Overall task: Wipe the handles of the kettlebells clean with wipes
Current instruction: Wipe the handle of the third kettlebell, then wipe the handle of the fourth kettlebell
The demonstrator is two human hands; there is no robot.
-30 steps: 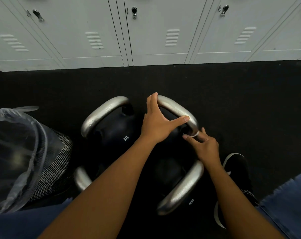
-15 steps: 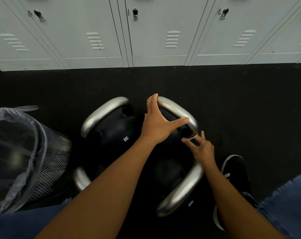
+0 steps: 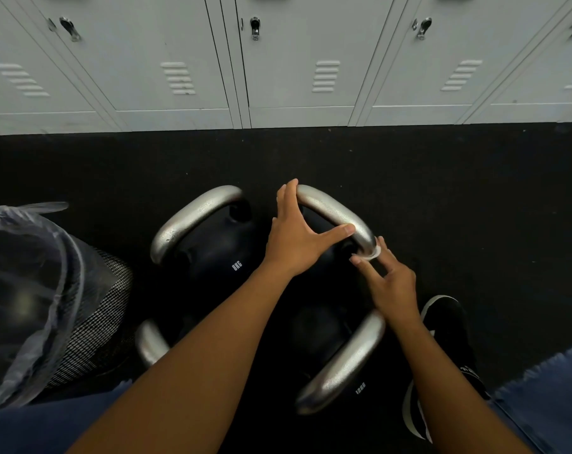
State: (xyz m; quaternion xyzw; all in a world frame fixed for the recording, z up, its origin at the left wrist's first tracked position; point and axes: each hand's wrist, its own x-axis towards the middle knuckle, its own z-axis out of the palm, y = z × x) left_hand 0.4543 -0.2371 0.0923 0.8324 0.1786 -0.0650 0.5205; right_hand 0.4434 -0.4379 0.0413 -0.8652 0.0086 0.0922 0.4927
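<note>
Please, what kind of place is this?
Probably a gym locker room: grey metal lockers stand along the wall, kettlebells with steel handles sit on a black rubber-like floor, and a lined mesh bin stands beside them.

Head view looks steeply down (close).

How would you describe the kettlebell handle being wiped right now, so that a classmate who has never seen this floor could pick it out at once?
Start at the grey lockers and drop to the black floor, where kettlebells cluster beside a mesh bin. The wiped handle is the far right silver one. Unlike its neighbours, the left hand steadies it while the right hand holds a white wipe at its end.
</note>
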